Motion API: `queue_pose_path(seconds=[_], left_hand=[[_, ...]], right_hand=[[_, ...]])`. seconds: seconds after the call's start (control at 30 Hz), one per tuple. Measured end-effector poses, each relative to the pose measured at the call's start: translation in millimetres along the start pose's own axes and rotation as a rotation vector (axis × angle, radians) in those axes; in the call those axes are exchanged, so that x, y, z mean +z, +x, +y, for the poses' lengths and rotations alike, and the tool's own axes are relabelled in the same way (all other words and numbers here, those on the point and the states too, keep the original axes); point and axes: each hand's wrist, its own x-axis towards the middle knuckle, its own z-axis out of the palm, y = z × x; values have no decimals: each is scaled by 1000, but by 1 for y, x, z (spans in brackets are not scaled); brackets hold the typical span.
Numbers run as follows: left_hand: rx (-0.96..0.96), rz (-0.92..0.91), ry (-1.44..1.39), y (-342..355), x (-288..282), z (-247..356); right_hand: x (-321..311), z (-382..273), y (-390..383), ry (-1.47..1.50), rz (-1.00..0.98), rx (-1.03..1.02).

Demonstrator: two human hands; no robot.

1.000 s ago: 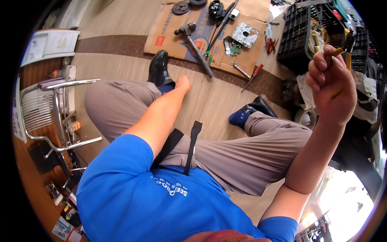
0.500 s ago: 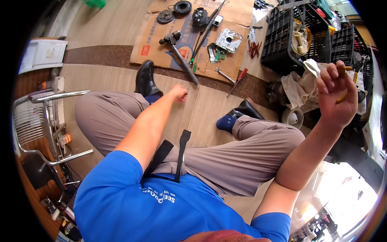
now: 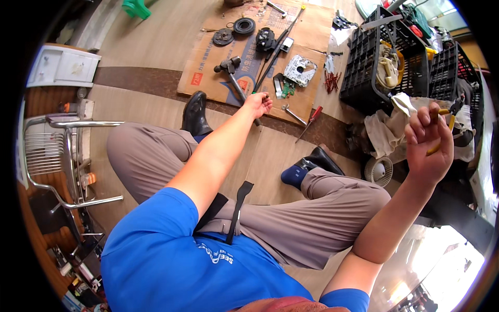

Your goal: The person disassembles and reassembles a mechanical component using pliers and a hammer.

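Observation:
My right hand point(image 3: 429, 145), raised at the right, is closed around the yellow handles of pliers point(image 3: 432, 150), whose dark jaws point up and away. My left hand point(image 3: 259, 104) is over the near edge of the flattened cardboard point(image 3: 320, 53), just above the handle of a hammer point(image 3: 240, 89). Its fingers are curled together; whatever they may hold is hidden. Right of that hand lie a small wrench point(image 3: 294, 114) and a red-handled screwdriver point(image 3: 314, 115). Beyond it are a white metal plate point(image 3: 300, 70) and a small green circuit board point(image 3: 287, 89).
Also on the cardboard are a black ring point(image 3: 244, 26), a dark disc point(image 3: 223, 37) and a black motor-like part point(image 3: 265, 39). Black crates point(image 3: 358, 73) holding tools stand at the right, near cloths point(image 3: 382, 127). A metal-framed chair point(image 3: 46, 153) is at the left.
My left hand has reached forward and right, from over the floor to the hammer handle. My right hand still holds the pliers, their dark jaws now showing. The whole view has shifted slightly.

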Motion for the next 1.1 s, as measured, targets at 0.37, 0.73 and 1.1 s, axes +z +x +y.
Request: queue_pose_path(seconds=[0.37,0.73,1.1], left_hand=[[113,209,-52,-11,74,78],[655,-128,925,-182,109,228],[534,-566,436,-390,47,120]], right_hand=[[3,11,2,0,27,36],[42,65,25,-416,168,107],[137,140,-7,-1321,-243,-111]])
